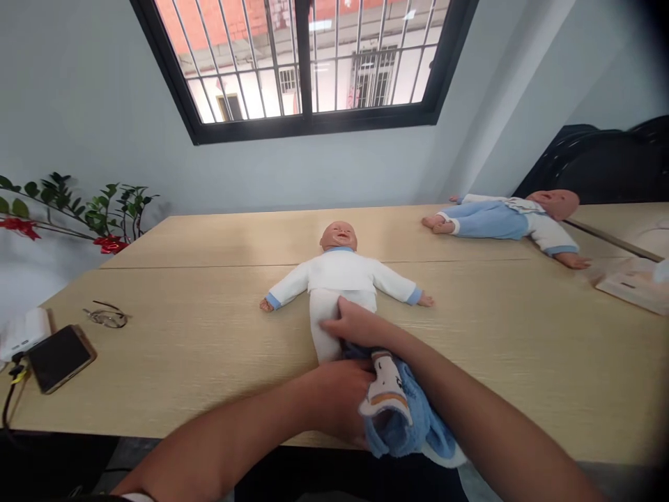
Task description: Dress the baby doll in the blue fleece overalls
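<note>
Blue plush: garment (pixel 421 411), bunched at the near edge of the tabletop (pixel 209 335), pale face patch uppermost, lower folds hanging over. Left hand (pixel 339 397): grip grasping the garment from its left side, fingertips lost in cloth. Right hand (pixel 360 324): across the near doll (pixel 342 272), thumb and finger spread on a white leg; whether the grip is clenched on anything beneath, cannot tell. Doll face up, arms out, head toward the window (pixel 313 124)

Handling, my judgement: gather the cloth short, steady the leg with one hand, ease the cloth along it in small, even pulls. A hard tug could drag the doll or twist the cloth

Count: hands, two. Dolls, two, the other doll (pixel 488 219) lying far right in blue and white. Held garment, one. Phone (pixel 61 358), one. Glasses (pixel 107 318), one pair. White device (pixel 28 331), one. Red flowers (pixel 111 244), two, among greenery (pixel 99 216). Box (pixel 635 286), one, far right
</note>
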